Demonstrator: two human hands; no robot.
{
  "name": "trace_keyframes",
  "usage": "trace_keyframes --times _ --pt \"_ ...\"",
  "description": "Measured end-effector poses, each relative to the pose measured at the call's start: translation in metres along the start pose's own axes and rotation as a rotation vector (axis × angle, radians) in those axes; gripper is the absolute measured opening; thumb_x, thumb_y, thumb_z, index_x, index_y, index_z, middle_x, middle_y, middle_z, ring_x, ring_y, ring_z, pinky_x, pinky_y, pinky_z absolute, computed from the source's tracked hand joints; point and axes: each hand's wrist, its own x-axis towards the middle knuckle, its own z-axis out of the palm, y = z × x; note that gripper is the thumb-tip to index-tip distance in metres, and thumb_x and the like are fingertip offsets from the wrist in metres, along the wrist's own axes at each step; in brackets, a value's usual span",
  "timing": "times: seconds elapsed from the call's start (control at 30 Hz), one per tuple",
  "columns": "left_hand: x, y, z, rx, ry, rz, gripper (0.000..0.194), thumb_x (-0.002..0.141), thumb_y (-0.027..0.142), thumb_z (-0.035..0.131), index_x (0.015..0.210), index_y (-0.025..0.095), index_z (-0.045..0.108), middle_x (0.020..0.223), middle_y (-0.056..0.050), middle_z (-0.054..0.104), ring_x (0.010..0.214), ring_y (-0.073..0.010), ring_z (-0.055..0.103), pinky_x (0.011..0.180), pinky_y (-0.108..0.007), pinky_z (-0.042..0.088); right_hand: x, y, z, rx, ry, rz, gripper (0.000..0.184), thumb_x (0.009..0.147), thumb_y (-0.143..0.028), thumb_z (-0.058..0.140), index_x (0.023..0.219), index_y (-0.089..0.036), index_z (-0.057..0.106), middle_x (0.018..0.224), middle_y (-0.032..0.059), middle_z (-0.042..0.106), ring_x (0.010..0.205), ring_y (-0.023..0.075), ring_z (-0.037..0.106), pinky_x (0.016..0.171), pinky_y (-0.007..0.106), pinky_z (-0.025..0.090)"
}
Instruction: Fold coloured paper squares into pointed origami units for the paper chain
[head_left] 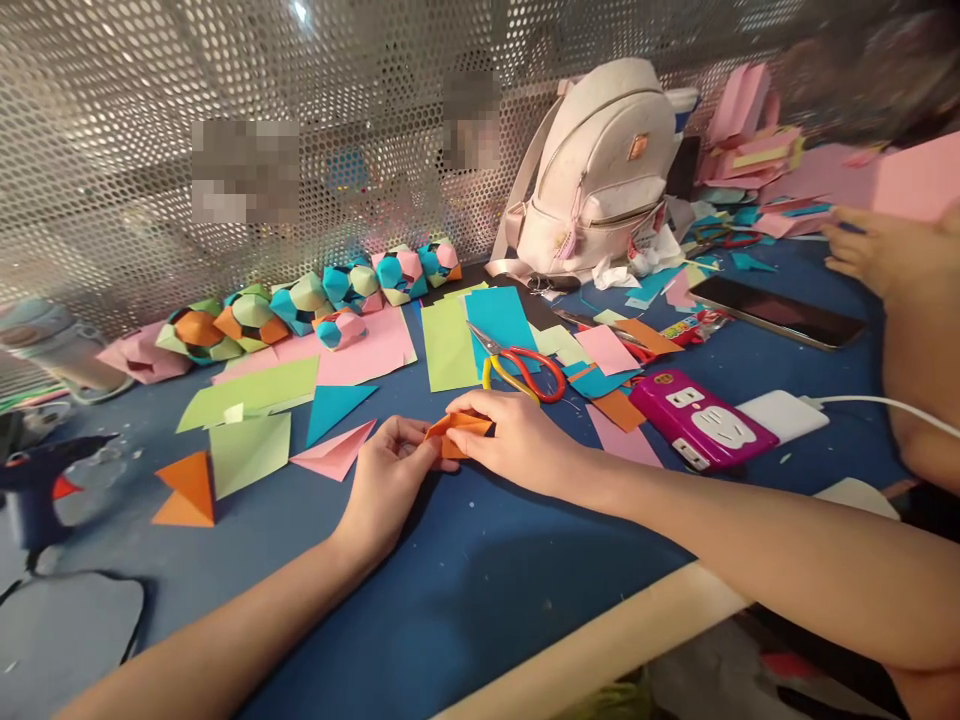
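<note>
Both my hands meet at the middle of the blue table (465, 560) on a small folded orange paper piece (459, 430). My left hand (390, 475) pinches its left end with fingers closed. My right hand (514, 435) presses and grips its right side, fingers curled over it. Folded triangles lie to the left: an orange one (186, 490), a pink one (335, 452), a teal one (334, 405) and a green square (247, 452). Scissors with red and yellow handles (517, 368) lie just beyond my right hand.
A row of folded multicoloured paper balls (300, 300) runs along the perforated metal wall. A white backpack (600, 170), a pink power strip (701, 420), a phone (776, 312) and paper sheets lie behind and right. Another person's hand (874, 250) rests far right. A glue gun (37, 480) sits left.
</note>
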Motion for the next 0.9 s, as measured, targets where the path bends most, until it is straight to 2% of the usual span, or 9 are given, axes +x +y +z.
trace_keyframes --times 0.1,0.3,0.4,0.53,0.7,0.8,0.9 --pt "0.0010 -0.0011 -0.0018 -0.031 -0.042 -0.015 0.027 0.070 0.029 0.075 0.068 0.015 0.052 0.091 -0.003 0.068 0.069 -0.0137 0.069 0.068 -0.027 0.054 0.0021 0.0011 -0.0004 -0.018 0.010 -0.044 0.013 0.084 -0.009 0.056 0.082 -0.015 0.068 0.082 0.0047 0.070 0.077 0.0147 0.064 0.070 0.025 0.048" --pt "0.0011 -0.0001 -0.0049 -0.062 -0.099 -0.022 0.027 0.072 0.029 0.073 0.067 0.016 0.051 0.078 0.001 0.067 0.061 -0.0111 0.066 0.064 -0.025 0.053 0.0024 0.0013 0.0057 0.013 0.044 -0.131 0.008 0.081 -0.010 0.063 0.085 -0.014 0.068 0.083 0.0054 0.069 0.077 0.0151 0.064 0.070 0.025 0.049" --pt "0.0006 0.0019 -0.0048 -0.046 -0.133 -0.025 0.026 0.072 0.028 0.073 0.066 0.016 0.051 0.075 0.001 0.066 0.059 -0.0103 0.065 0.062 -0.023 0.052 0.0019 0.0015 0.0078 0.049 0.049 -0.150 0.012 0.084 -0.011 0.060 0.078 -0.016 0.068 0.076 0.0028 0.067 0.071 0.0123 0.062 0.066 0.022 0.048" --pt "-0.0001 0.0036 -0.0051 -0.031 -0.151 -0.014 0.023 0.073 0.026 0.070 0.066 0.017 0.050 0.062 0.004 0.063 0.054 -0.0100 0.063 0.059 -0.022 0.050 0.0017 0.0017 0.0082 0.069 0.042 -0.145 0.014 0.083 -0.009 0.061 0.074 -0.016 0.069 0.073 0.0015 0.066 0.068 0.0110 0.061 0.064 0.021 0.046" --pt "0.0003 0.0020 -0.0067 -0.051 -0.166 -0.011 0.022 0.073 0.023 0.069 0.065 0.017 0.049 0.057 0.005 0.060 0.051 -0.0101 0.063 0.059 -0.022 0.050 0.0015 0.0000 0.0085 0.095 0.035 -0.136 0.013 0.085 -0.012 0.060 0.076 -0.015 0.069 0.075 0.0022 0.067 0.069 0.0114 0.061 0.065 0.022 0.046" --pt "0.0003 0.0012 -0.0072 -0.068 -0.179 -0.003 0.021 0.073 0.022 0.069 0.065 0.017 0.050 0.059 0.006 0.060 0.051 -0.0098 0.063 0.059 -0.022 0.051 0.0026 -0.0019 0.0065 0.112 0.020 -0.144 0.018 0.088 -0.014 0.056 0.077 -0.015 0.070 0.076 0.0030 0.068 0.070 0.0119 0.062 0.066 0.023 0.046" --pt "0.0008 0.0015 -0.0071 -0.114 -0.170 -0.015 0.023 0.070 0.021 0.071 0.065 0.016 0.049 0.065 0.004 0.062 0.054 -0.0106 0.064 0.057 -0.023 0.051 0.0040 -0.0039 0.0012 0.141 0.020 -0.102 0.025 0.092 -0.024 0.052 0.078 -0.015 0.070 0.081 0.0044 0.069 0.075 0.0134 0.063 0.069 0.025 0.047"
